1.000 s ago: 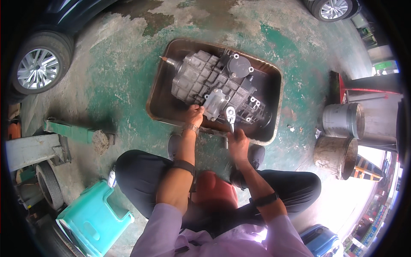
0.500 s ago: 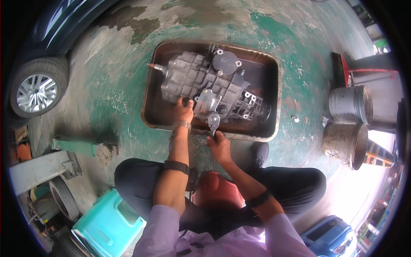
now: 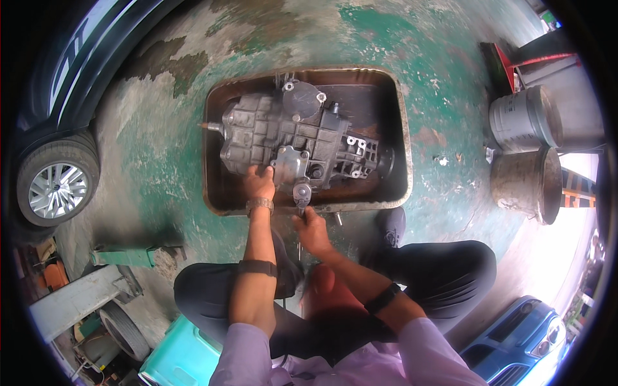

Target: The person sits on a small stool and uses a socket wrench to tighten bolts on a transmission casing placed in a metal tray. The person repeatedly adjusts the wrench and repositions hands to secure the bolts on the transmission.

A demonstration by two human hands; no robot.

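Note:
A grey metal gearbox (image 3: pixel 257 125) lies on its side in a shallow, rusty-rimmed metal pan (image 3: pixel 403 138) on the floor in front of me. My left hand (image 3: pixel 259 185) rests against the near side of its casing, fingers apart and touching the metal. My right hand (image 3: pixel 313 233) is closed around the handle of a ratchet wrench (image 3: pixel 301 192). The round head of the wrench sits at the near edge of a small bolted cover plate (image 3: pixel 291 165). What lies under the head is hidden.
To the right stand two dirty buckets (image 3: pixel 523 186). A car wheel (image 3: pixel 59 193) is at the left, with a turquoise plastic stool (image 3: pixel 179 354) near my left knee. A red seat (image 3: pixel 328 296) is between my legs; a blue object (image 3: pixel 515 341) is at lower right.
The view has shifted, so the pan, the gearbox and both hands appear farther left. The wrench head and both hands keep nearly the same places on the gearbox.

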